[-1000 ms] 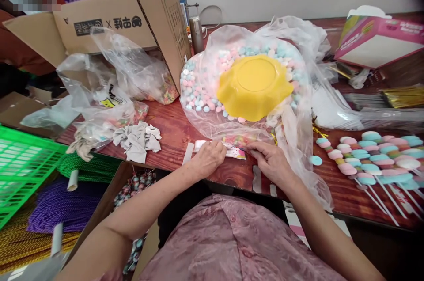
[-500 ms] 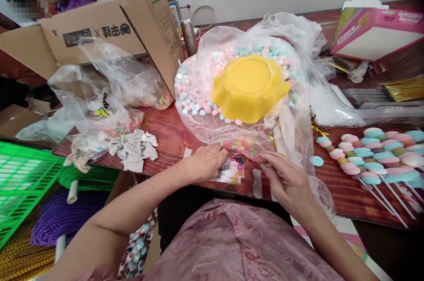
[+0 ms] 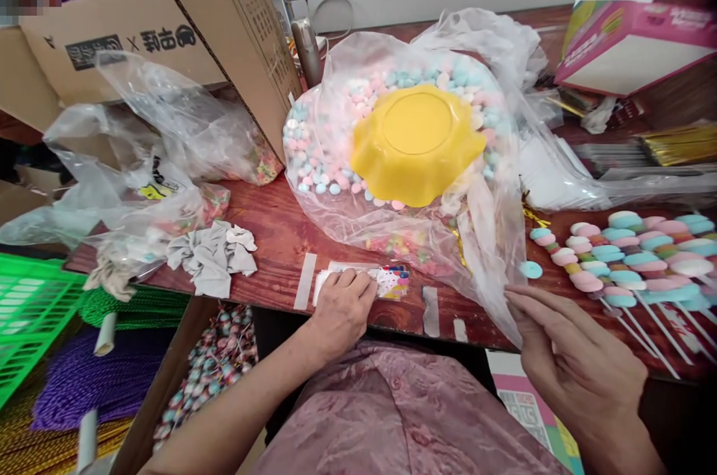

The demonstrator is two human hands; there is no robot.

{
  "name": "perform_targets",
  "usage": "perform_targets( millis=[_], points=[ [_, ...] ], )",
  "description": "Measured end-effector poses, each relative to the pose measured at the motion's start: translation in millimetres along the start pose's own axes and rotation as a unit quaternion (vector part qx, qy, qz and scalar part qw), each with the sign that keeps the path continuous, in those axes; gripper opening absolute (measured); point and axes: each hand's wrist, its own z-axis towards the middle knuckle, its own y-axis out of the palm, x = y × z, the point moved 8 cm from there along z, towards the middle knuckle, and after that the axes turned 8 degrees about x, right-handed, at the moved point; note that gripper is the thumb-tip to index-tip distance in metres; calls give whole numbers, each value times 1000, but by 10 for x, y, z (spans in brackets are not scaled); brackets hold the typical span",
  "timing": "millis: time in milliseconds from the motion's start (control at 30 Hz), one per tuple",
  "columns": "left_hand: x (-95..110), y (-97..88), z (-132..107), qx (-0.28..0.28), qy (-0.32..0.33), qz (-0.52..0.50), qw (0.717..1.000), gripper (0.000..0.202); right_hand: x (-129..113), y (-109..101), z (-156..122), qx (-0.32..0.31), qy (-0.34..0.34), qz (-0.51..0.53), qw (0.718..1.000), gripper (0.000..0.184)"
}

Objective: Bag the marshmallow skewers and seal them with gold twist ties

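Note:
My left hand [image 3: 343, 305] rests on a small pile of printed plastic packets [image 3: 395, 281] near the table's front edge, fingers slightly bent over them. To the right, my right hand [image 3: 571, 355] pinches the front corner of a large clear plastic bag [image 3: 487, 251] between thumb and fingers. Pink, blue and white marshmallows [image 3: 319, 180] fill the bag area around an upside-down yellow bowl [image 3: 417, 143] with a wavy rim. Along the bag's near side, colourful gummy candies [image 3: 397, 245] show through the plastic.
Marshmallow skewers [image 3: 627, 258] lie at the right, beside a loose blue marshmallow [image 3: 531, 269]. A crumpled grey cloth [image 3: 216, 258] and a cardboard box [image 3: 246, 49] stand left. Below are a green basket [image 3: 33, 318] and a box of wrapped sweets [image 3: 210, 363]. A pink carton [image 3: 632, 49] sits back right.
My left hand has left the bag's near edge and come down onto the printed packets. My right hand has moved right and nearer me, drawing the bag's corner along.

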Motion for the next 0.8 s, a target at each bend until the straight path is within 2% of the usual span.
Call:
perform_targets(
  millis=[100, 167, 333, 467, 567, 633, 733, 800],
  points=[
    [8, -14, -65, 89, -16, 11, 996, 24, 51, -20, -68, -8, -14, -25, 1000, 34],
    [9, -24, -98, 111, -42, 12, 993, 23, 91, -46, -101, -8, -19, -41, 999, 31],
    [78, -28, -71, 67, -75, 23, 995, 33, 134, -85, -154, 1, -29, -68, 997, 25],
    [39, -35, 17, 9, -103, 15, 995, 39, 120, -77, -196, 5, -35, -67, 997, 25],
    [13, -22, 57, -4, -96, 8, 995, 36, 137, -108, -251, 16, -21, -81, 996, 27],
    [12, -24, 61, 27, -75, 18, 997, 32, 173, -148, -300, 19, -13, -95, 995, 27],
    [-4, -65, 38, 129, -53, 40, 989, 24, 301, -282, -367, 36, -9, -126, 991, 27],
    [-10, -70, 19, 175, -41, 52, 982, 21, 450, -442, -400, 63, -6, -179, 982, 25]
  ],
)
